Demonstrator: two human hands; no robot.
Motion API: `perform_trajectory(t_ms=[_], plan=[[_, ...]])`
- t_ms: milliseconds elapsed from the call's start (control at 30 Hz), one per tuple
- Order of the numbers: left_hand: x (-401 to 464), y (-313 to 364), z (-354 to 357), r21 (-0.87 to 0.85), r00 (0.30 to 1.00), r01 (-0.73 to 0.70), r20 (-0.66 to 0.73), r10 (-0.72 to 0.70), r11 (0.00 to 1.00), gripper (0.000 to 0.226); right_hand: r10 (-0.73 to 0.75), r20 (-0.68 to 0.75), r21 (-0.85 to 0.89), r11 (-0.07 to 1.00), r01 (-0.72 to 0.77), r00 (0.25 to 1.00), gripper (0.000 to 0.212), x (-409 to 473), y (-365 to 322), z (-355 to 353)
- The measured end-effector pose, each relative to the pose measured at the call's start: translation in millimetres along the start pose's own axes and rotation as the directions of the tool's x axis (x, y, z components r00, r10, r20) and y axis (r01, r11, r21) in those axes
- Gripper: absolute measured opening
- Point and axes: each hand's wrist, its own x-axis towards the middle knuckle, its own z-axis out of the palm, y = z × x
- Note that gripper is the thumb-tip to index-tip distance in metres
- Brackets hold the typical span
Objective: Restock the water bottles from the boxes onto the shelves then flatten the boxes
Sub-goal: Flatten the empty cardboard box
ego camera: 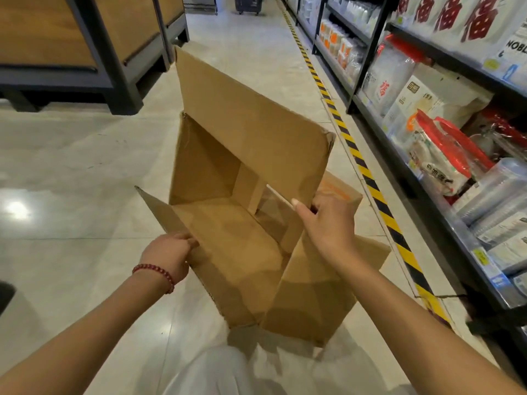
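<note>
An empty brown cardboard box (pixel 228 172) is held up in front of me with its flaps spread open and nothing inside. My left hand (pixel 168 252), with a red bead bracelet at the wrist, grips the edge of the near left flap. On the right side, my right hand (pixel 328 223) curls its fingers over the edge of the box wall. A loose strip of clear tape hangs inside near the right hand. No water bottles are in view.
Dark metal shelves (pixel 427 143) with packaged goods and plastic containers run along the right, behind a yellow-and-black floor stripe (pixel 368 178). Wooden display units (pixel 85 52) stand at the upper left. A shopping basket (pixel 248 4) sits far down the tiled aisle.
</note>
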Motion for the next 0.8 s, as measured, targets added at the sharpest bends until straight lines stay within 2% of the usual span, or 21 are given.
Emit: perform_trajectory(t_ms=[67, 133, 200, 300, 333, 400, 467, 567, 667, 733, 767, 800], plan=[[-23, -13, -14, -0.147, 0.988, 0.025, -0.147, -0.047, 0.989, 0.034, -0.041, 0.079, -0.061, 0.997, 0.045, 0.996, 0.047, -8, -15, 3], [-44, -20, -34, -0.265, 0.921, -0.071, -0.388, -0.039, 0.962, 0.033, -0.072, 0.171, -0.147, 0.984, 0.098, 0.983, 0.046, -13, -32, 8], [-55, -21, -56, -0.249, 0.768, -0.211, -0.64, 0.003, 0.945, 0.034, -0.119, 0.279, -0.184, 0.967, 0.175, 0.953, 0.046, -18, -45, 16], [-56, -11, -98, -0.174, 0.541, -0.34, -0.84, 0.04, 0.924, 0.024, -0.19, 0.407, -0.192, 0.938, 0.288, 0.893, 0.05, -28, -57, 33], [-54, -7, -109, -0.165, 0.485, -0.36, -0.874, 0.033, 0.918, 0.022, -0.193, 0.444, -0.193, 0.933, 0.303, 0.875, 0.048, -32, -59, 40], [-49, 0, -123, -0.162, 0.446, -0.38, -0.895, 0.026, 0.911, 0.02, -0.173, 0.504, -0.201, 0.93, 0.309, 0.846, 0.045, -39, -64, 53], [-42, 5, -126, -0.184, 0.489, -0.374, -0.872, 0.025, 0.909, 0.021, -0.159, 0.55, -0.218, 0.92, 0.325, 0.82, 0.043, -44, -67, 63], [-34, 12, -123, -0.248, 0.633, -0.348, -0.774, 0.031, 0.904, 0.028, -0.221, 0.588, -0.201, 0.892, 0.405, 0.778, 0.04, -53, -63, 68], [-28, 23, -121, -0.354, 0.769, -0.325, -0.638, 0.027, 0.877, 0.033, -0.38, 0.583, -0.035, 0.871, 0.489, 0.718, 0.036, -52, -47, 66], [-20, 32, -118, -0.377, 0.878, -0.235, -0.477, 0.029, 0.896, 0.033, -0.41, 0.628, 0.13, 0.893, 0.43, 0.662, 0.04, -44, -32, 64], [-15, 37, -115, -0.359, 0.928, -0.177, -0.37, 0.034, 0.916, 0.036, -0.419, 0.626, 0.234, 0.906, 0.354, 0.658, 0.038, -40, -25, 62], [-10, 43, -111, -0.318, 0.967, -0.119, -0.25, 0.038, 0.94, 0.041, -0.409, 0.591, 0.31, 0.911, 0.272, 0.695, 0.03, -36, -20, 56]])
